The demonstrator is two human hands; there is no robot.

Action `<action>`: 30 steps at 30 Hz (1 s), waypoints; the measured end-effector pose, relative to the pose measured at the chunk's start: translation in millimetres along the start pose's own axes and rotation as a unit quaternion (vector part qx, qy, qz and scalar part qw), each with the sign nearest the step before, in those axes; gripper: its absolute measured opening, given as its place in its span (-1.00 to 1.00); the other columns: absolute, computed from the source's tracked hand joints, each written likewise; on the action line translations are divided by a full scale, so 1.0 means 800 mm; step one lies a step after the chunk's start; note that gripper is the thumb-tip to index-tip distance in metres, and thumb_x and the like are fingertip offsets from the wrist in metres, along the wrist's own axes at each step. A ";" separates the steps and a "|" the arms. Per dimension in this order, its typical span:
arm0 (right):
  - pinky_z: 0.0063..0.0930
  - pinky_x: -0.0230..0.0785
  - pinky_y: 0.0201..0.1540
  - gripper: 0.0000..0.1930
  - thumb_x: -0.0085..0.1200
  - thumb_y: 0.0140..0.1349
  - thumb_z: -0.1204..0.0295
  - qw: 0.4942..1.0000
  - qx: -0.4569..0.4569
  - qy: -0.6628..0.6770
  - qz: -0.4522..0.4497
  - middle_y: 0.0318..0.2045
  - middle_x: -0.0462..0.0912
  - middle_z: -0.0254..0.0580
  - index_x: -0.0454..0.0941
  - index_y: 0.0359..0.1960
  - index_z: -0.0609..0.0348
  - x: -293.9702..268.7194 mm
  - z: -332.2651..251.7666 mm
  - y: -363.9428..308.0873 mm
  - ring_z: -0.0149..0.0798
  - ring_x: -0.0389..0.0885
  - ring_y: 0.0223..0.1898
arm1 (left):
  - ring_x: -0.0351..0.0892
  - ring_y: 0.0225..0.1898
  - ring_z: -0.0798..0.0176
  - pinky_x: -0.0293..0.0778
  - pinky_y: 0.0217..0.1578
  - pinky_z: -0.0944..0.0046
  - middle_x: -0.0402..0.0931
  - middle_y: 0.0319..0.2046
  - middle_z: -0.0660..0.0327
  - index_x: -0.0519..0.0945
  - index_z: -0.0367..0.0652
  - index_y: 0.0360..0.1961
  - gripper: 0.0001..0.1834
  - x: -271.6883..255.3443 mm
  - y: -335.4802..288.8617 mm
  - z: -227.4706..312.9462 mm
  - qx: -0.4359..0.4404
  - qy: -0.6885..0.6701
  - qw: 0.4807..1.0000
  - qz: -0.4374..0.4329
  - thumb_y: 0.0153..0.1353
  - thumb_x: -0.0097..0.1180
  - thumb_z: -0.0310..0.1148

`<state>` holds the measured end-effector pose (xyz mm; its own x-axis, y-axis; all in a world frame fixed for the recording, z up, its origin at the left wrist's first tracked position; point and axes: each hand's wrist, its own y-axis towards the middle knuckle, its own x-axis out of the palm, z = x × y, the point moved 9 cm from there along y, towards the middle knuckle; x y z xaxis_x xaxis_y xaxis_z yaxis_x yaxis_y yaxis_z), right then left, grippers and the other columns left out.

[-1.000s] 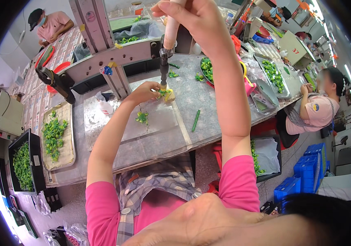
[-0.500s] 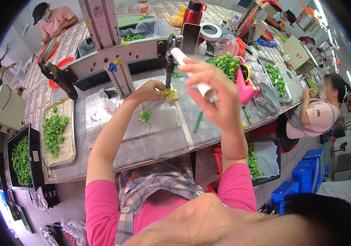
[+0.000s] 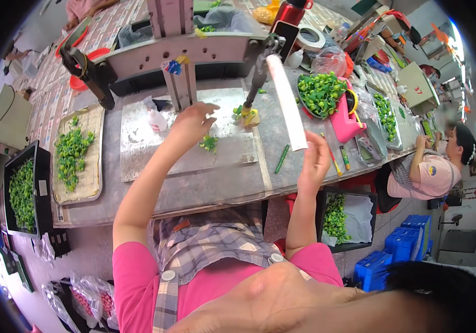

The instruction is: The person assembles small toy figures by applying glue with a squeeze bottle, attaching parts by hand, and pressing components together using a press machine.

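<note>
The hand press has a long lever with a white tube handle (image 3: 287, 105), which slants down toward me. My right hand (image 3: 314, 162) is just at the handle's lower end, fingers stretched and not wrapped round it; whether they touch is unclear. My left hand (image 3: 192, 123) hovers over the metal plate (image 3: 138, 150), its fingers apart and nothing visible in them. To its right, the press's dark rod (image 3: 257, 86) reaches down to a small yellowish block (image 3: 251, 118) with yellow and green bits around it. A small green plastic sprig (image 3: 209, 144) lies on the plate near my left wrist.
A tray of green sprigs (image 3: 72, 152) and a black bin (image 3: 24, 194) stand at left. At right are a heaped bowl (image 3: 321, 94), a pink tape dispenser (image 3: 349, 123) and a green spring-like rod (image 3: 282, 159). A co-worker (image 3: 435, 166) sits far right.
My left hand has drawn back leftward from the rod's foot. The white handle has swung to point lower, and my right hand has moved down to its end. The whole view has shifted slightly.
</note>
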<state>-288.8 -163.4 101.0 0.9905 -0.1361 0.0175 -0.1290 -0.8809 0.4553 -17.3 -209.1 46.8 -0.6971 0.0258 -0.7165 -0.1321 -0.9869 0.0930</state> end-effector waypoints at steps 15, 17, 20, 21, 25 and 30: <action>-0.61 0.33 -0.25 -0.84 -0.04 0.15 0.52 0.975 0.134 -0.011 -0.177 -0.42 0.58 -0.22 0.47 -0.24 0.30 0.107 0.080 -0.079 -0.45 0.52 -0.37 | 0.41 -0.20 0.06 0.34 -0.15 0.19 0.44 -0.27 0.12 0.51 -0.14 -0.16 -0.52 0.011 -0.076 0.013 0.042 -0.104 0.994 0.000 -0.21 0.26 -0.30; -0.60 0.34 -0.25 -0.84 -0.02 0.14 0.52 0.967 0.164 0.041 -0.190 -0.40 0.57 -0.22 0.46 -0.25 0.30 0.120 0.070 -0.083 -0.44 0.52 -0.37 | 0.43 -0.28 0.17 0.35 -0.22 0.27 0.46 -0.31 0.16 0.52 -0.15 -0.15 -0.49 0.004 -0.089 0.035 0.044 -0.181 0.982 -0.004 -0.22 0.30 -0.27; -0.58 0.36 -0.25 -0.83 0.00 0.13 0.54 0.944 0.219 0.144 -0.200 -0.38 0.54 -0.21 0.44 -0.24 0.31 0.132 0.064 -0.090 -0.42 0.51 -0.36 | 0.41 -0.32 0.24 0.34 -0.25 0.31 0.46 -0.33 0.20 0.52 -0.14 -0.14 -0.48 0.001 -0.097 0.048 0.049 -0.188 0.981 -0.009 -0.22 0.30 -0.26; -0.57 0.37 -0.25 -0.82 0.00 0.12 0.55 0.929 0.246 0.195 -0.198 -0.36 0.53 -0.21 0.42 -0.22 0.31 0.135 0.065 -0.094 -0.41 0.51 -0.35 | 0.41 -0.32 0.24 0.34 -0.25 0.31 0.46 -0.33 0.20 0.52 -0.14 -0.14 -0.48 0.003 -0.099 0.049 0.049 -0.189 0.981 -0.010 -0.22 0.30 -0.26; -0.56 0.39 -0.25 -0.79 0.01 0.11 0.56 0.896 0.275 0.273 -0.219 -0.38 0.51 -0.23 0.37 -0.20 0.28 0.148 0.058 -0.102 -0.42 0.51 -0.34 | 0.39 -0.36 0.27 0.33 -0.29 0.34 0.45 -0.35 0.22 0.53 -0.15 -0.17 -0.49 -0.003 -0.104 0.051 0.063 -0.206 0.976 0.038 -0.23 0.31 -0.24; -0.57 0.40 -0.27 -0.76 0.04 0.08 0.59 0.884 0.282 0.301 -0.220 -0.42 0.48 -0.26 0.33 -0.20 0.26 0.150 0.052 -0.106 -0.45 0.49 -0.37 | 0.36 -0.37 0.29 0.32 -0.29 0.33 0.43 -0.39 0.23 0.53 -0.17 -0.18 -0.45 -0.002 -0.109 0.054 0.059 -0.245 0.966 0.056 -0.27 0.32 -0.17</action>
<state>-161.4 -124.0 27.3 0.7745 0.3919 0.4966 0.4401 -0.8977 0.0219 -35.1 -116.2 69.5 -0.9576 0.0218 -0.2873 -0.0968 -0.9635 0.2495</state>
